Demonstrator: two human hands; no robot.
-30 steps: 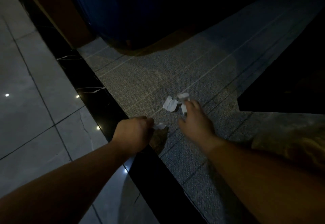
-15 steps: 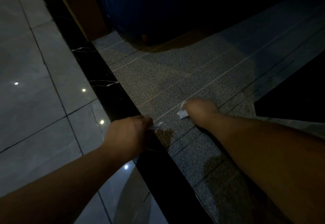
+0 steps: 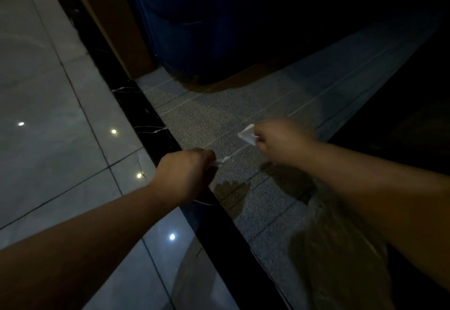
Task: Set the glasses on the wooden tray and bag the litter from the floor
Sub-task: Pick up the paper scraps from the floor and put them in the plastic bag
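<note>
The scene is dim. My right hand [image 3: 280, 143] is closed around crumpled white paper litter [image 3: 248, 135], which sticks out to the left of my fist, lifted off the grey carpet [image 3: 207, 119]. My left hand [image 3: 185, 175] is a fist over the carpet's edge, pinching a small white scrap [image 3: 220, 161] at its fingertips. A thin, see-through bag [image 3: 328, 236] seems to hang blurred below my right forearm. No glasses or wooden tray are in view.
A black marble strip [image 3: 146, 115] separates glossy grey floor tiles [image 3: 48, 115] on the left from the carpet. A dark blue upholstered seat [image 3: 194, 29] stands at the back, with a wooden panel [image 3: 117, 17] beside it. A black surface [image 3: 401, 127] fills the right.
My right hand has closed over the white papers on the carpet and lifted them up and to the right. My left hand kept its scrap and barely moved.
</note>
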